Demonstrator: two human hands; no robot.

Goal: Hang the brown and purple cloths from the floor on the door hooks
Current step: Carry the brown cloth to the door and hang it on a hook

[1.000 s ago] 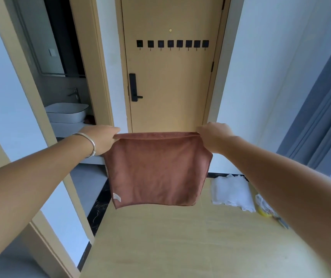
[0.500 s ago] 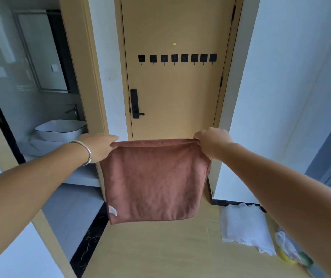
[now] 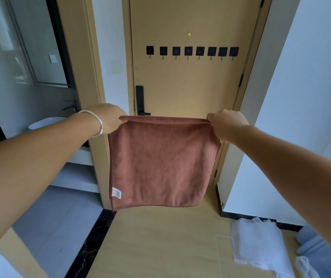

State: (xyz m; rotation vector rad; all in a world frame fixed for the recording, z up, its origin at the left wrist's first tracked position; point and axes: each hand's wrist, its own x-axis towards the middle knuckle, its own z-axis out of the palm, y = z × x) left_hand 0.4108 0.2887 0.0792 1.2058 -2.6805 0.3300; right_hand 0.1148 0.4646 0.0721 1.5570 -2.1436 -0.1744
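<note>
Carrying is the step in hand: the brown cloth (image 3: 163, 163) is held spread out in the air, its top edge stretched between the left hand (image 3: 108, 118) and the right hand (image 3: 225, 125), each of which grips one upper corner with curled fingers. The cloth hangs flat below both hands, a small white label (image 3: 116, 193) showing at the lower corner under the left hand. The door hooks (image 3: 192, 51) — a row of black squares on the door (image 3: 190, 83) — lie above and beyond the hands, well apart from the cloth's edge, so nothing has been hung yet, and no purple cloth can be made out. The next move is judged to call for the cloth to be raised and brought forward until its top edge reaches the row, and for a fold or corner to be caught over one small hook; since the hooks look thin, a bunched grip near one corner would probably be needed. A white cloth (image 3: 260, 245) lies on the floor (image 3: 160, 247) below and beyond the right hand. Compared with the earlier frames, the door fills more of the view and the hooks appear larger and nearer — the cloth has been carried closer — while both grips have been kept as they were.
</note>
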